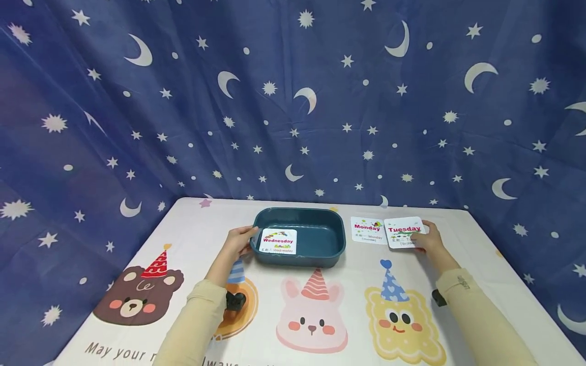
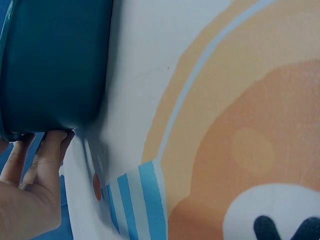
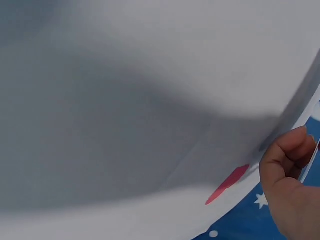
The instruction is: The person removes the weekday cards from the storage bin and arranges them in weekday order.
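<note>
My left hand (image 1: 238,242) grips the left end of a dark teal plastic basin (image 1: 297,259), its thumb at the rim. In the left wrist view, the fingers (image 2: 47,155) press against the basin's end from outside and below. Leaning inside the basin at its left is a white card (image 1: 277,235) printed "Wednesday". On the right, my right hand (image 1: 432,245) pinches the right edge of a "Tuesday" card (image 1: 397,227), thumb over its front. Beside it on the left lies a "Monday" card (image 1: 361,236), close to its edge. In the right wrist view only the card's thin edge shows by the fingers.
A white tablecloth (image 1: 256,351) with party-hat animal prints covers the table. Behind the table hangs a blue curtain (image 1: 284,101) with moons and stars, close to the back edge. Dark wrist-camera mounts show under both forearms.
</note>
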The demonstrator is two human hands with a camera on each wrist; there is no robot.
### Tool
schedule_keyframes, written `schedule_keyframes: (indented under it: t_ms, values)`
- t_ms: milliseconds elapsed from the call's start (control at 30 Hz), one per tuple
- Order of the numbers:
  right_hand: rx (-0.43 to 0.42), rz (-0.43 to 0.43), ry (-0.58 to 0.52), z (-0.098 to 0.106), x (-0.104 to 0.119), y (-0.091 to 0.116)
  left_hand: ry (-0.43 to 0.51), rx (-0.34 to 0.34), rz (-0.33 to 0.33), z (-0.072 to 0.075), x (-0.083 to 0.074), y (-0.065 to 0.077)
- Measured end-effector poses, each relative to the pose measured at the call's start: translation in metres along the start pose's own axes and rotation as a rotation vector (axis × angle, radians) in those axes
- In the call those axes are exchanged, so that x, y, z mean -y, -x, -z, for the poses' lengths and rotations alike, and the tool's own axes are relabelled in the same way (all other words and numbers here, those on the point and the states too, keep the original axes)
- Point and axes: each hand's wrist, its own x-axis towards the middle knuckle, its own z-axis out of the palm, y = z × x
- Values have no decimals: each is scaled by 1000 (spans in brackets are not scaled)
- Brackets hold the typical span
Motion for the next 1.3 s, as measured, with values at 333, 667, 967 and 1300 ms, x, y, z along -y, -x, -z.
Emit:
schedule_keyframes:
  t_ms: [333, 667, 967, 1300]
  values:
    - [-31, -109, 23, 7, -1, -20, 12, 17, -41, -2, -7, 0]
    - [-54, -42, 385, -5, 9, -1, 1, 1, -32, -2, -1, 4]
    - [-114, -105, 514, -12, 13, 11, 0, 2, -27, -5, 0, 3]
    - [-97, -141, 535, -4, 16, 21, 16, 13, -31, -5, -1, 1]
